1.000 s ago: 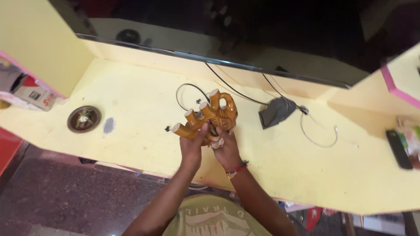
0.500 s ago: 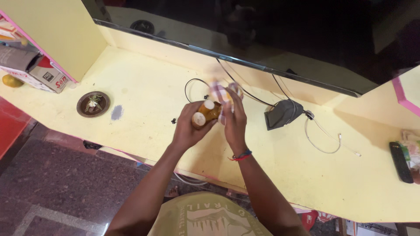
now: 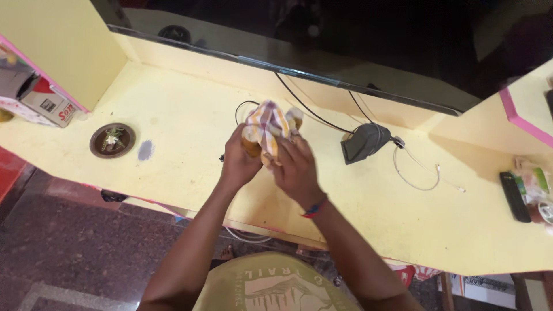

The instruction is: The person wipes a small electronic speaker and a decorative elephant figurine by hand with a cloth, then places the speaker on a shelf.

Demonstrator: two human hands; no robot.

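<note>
Two hands on one job here: the left hand point(image 3: 239, 164) is clenched around the orange-brown ceramic figurine point(image 3: 252, 142), held up just above the yellow surface point(image 3: 190, 115), while the right hand point(image 3: 296, 170) presses a checked cloth point(image 3: 266, 128) over its top. Best bet, I'd say, is keeping that left grip firm and working the cloth into the gaps gently so nothing slips. Both forearms angle in from below, wrists nearly meeting.

1 ceramic figurine point(image 3: 291, 118), 1 checked cloth point(image 3: 266, 128), 1 round dish point(image 3: 112, 140), 1 remote point(image 3: 514, 196), 2 hands.
</note>
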